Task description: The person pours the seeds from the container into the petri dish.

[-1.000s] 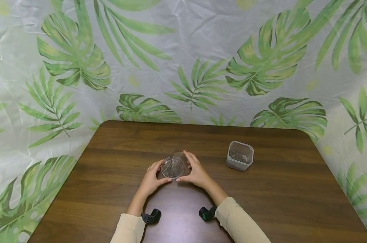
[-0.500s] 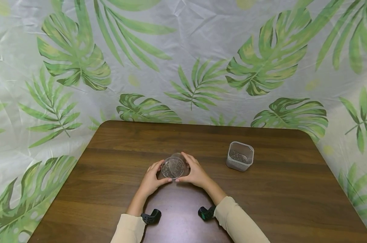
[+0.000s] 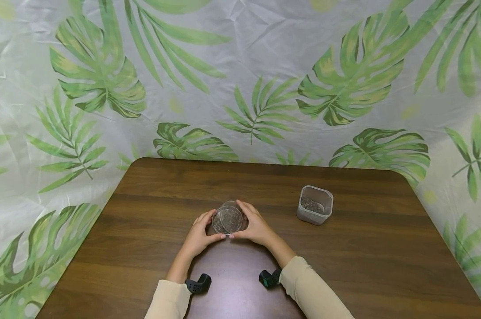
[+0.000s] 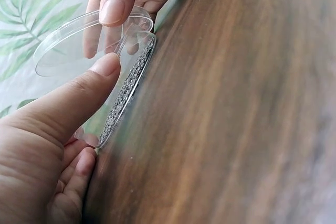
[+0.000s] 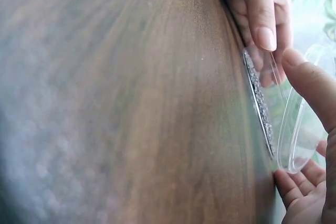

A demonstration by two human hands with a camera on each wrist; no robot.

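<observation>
A round clear petri dish (image 3: 217,225) holding a layer of small grey granules (image 4: 126,93) sits on the table in front of me. My left hand (image 3: 198,237) grips its left side, thumb at the near edge and fingers round the far side. The clear petri dish lid (image 4: 55,45) is in my right hand (image 3: 258,227), held by its rim between thumb and fingers. It overlaps most of the dish in the head view. Both wrist views show the lid tilted, one edge down close to the dish's wall, the other raised. The two thumbs nearly meet at the near side.
A square clear plastic tub (image 3: 314,205) with more grey granules in its bottom stands to the right, beyond my right hand. The brown wooden table (image 3: 164,186) ends at a rounded far edge before a leaf-patterned cloth (image 3: 264,53).
My right hand has shifted slightly left, and the lid has slid left with it, covering more of the dish. The left hand and the tub stay where they were.
</observation>
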